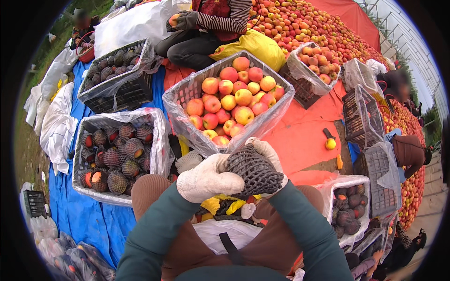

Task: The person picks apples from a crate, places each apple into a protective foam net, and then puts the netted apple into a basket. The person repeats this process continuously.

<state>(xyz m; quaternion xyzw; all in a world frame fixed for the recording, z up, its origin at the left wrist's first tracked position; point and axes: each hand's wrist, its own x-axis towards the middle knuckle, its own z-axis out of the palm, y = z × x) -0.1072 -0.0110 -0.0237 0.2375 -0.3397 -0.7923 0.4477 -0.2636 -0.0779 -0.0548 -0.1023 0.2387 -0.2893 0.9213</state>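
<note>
Between my two white-gloved hands is a black foam fruit net [253, 173], held above my lap. My left hand [208, 180] is closed on its left side, and my right hand [268, 154] grips it from the far right. Whether an apple sits inside the net is hidden. Just beyond my hands stands a plastic-lined crate [187, 136] of loose red and yellow apples [243, 97]. To its left, another lined crate [161, 145] holds apples in black foam nets [133, 148]. Loose yellow and black nets [229, 206] lie between my knees.
More crates of netted apples stand at the far left [119, 96] and near right [363, 182]. A co-worker [206, 33] sits opposite, gloved, holding an apple. Behind are a yellow sack [260, 49] and a large apple heap [304, 21]. Blue tarp [84, 220] covers the left ground.
</note>
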